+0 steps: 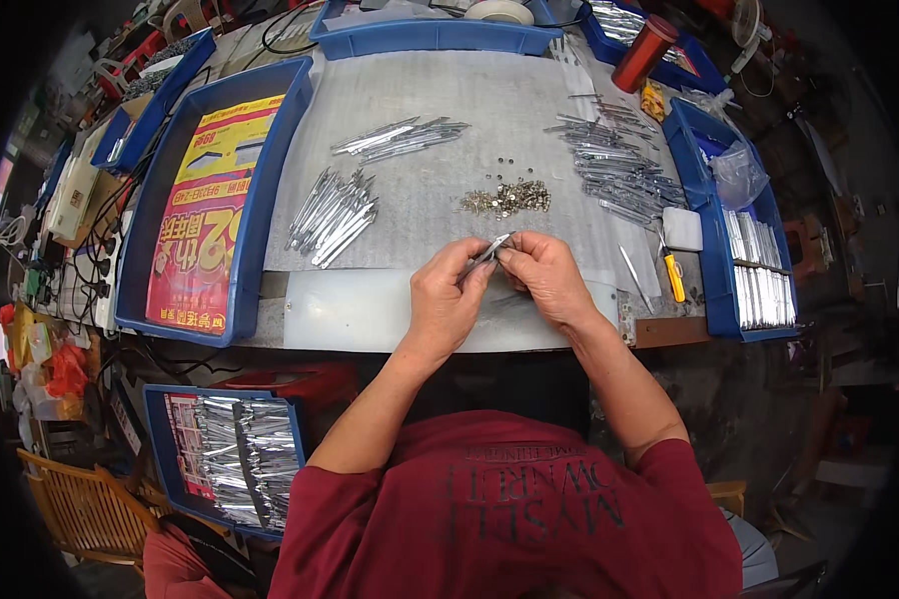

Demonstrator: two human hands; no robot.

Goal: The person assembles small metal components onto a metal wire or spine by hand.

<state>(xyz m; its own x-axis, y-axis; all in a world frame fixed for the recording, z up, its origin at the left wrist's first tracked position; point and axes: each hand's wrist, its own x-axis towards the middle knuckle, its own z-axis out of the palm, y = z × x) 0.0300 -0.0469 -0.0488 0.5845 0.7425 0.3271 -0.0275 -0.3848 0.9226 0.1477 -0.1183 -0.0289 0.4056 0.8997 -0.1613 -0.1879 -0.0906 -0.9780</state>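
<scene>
My left hand (444, 292) and my right hand (546, 279) meet over the near edge of the table, fingers pinched together. Between them is a slim silver metal piece (496, 243), its tip pointing up and right; my left hand grips its body. The right thumb and fingertips press at its upper end, and any small part there is hidden. Just beyond my hands lies a heap of small brass-coloured round parts (514, 198). Slim metal pieces lie in a left pile (334, 215), a far pile (402, 138) and a larger right pile (614, 165).
A blue tray (245, 250) lined with printed paper stands left. On the right are a yellow-handled tool (675, 278), a white block (682, 230), a blue bin (714, 250) and a red cylinder (645, 54). Another blue tray (297, 449) of metal pieces sits below the table's left side.
</scene>
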